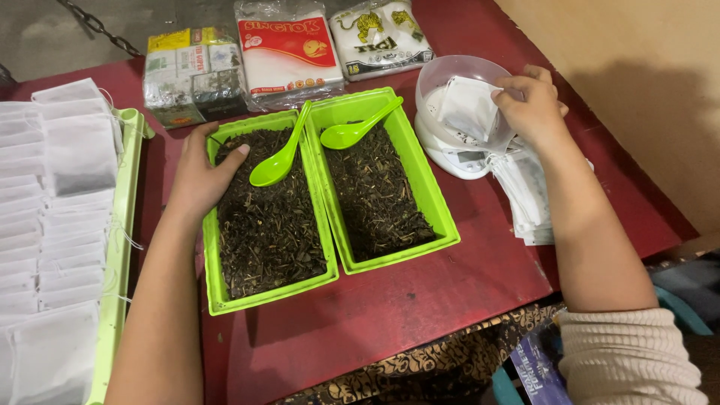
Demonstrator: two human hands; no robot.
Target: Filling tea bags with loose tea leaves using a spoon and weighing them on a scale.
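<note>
- Head view: our left hand [199, 176] rests loosely open on the near-left rim of the left bright green plastic tray [219, 296] of dark dried leaves, steadying it.
- Our right hand [529, 101] pinches a small white paper sachet [466, 107] inside the clear plastic bowl [450, 71] on the white scale [457, 156], far right, apparently for weighing.
- Two green plastic spoons [281, 159] lie handy in the trays.

Lime-green trays [433, 196] and spoons [279, 161]; dark brown-black loose tea [266, 225]; white paper bags [71, 150]; dark red worktop [420, 300]; cream ribbed sleeve [630, 352].
</note>
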